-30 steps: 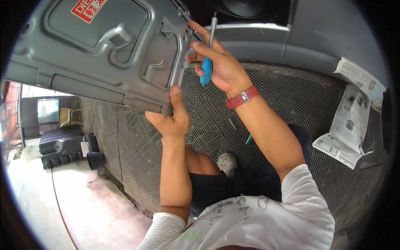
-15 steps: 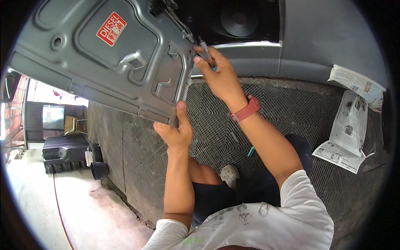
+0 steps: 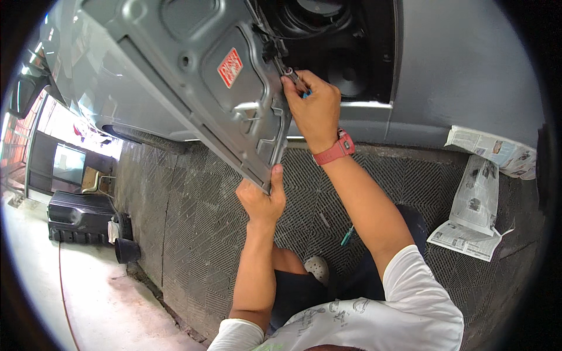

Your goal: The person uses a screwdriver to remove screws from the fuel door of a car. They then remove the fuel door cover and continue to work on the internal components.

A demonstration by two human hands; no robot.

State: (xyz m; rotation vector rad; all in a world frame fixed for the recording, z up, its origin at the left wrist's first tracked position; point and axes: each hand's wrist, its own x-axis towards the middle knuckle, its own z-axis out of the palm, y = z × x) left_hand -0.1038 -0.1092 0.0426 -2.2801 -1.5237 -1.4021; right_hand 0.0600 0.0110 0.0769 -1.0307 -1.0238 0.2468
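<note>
A grey metal access door [image 3: 225,114] with pressed ribs and a red-and-white sticker [image 3: 230,67] stands swung out from the vehicle body. My left hand [image 3: 261,202] grips its lower near corner, thumb on the inner face and fingers behind the edge. Near the door's hinge side, my right hand [image 3: 314,108] is closed around a slim metal tool [image 3: 296,81] with a bit of blue at its lower end; its exact kind is hard to make out. The tool's upper end is beside a dark hinge or latch piece [image 3: 270,50]. A red watch [image 3: 336,149] is on my right wrist.
Behind the door opens a dark compartment [image 3: 374,35] in the grey body panel [image 3: 451,64]. Newspaper sheets [image 3: 475,193] lean at the right. A teal-handled tool [image 3: 348,236] lies on the ribbed mat [image 3: 199,245]. Far left are a black bucket [image 3: 127,250] and a black ribbed box [image 3: 82,213].
The door has turned more edge-on, and its lower corner sits further right and lower. My left hand has moved with it. My right hand still holds the tool by the hinge side.
</note>
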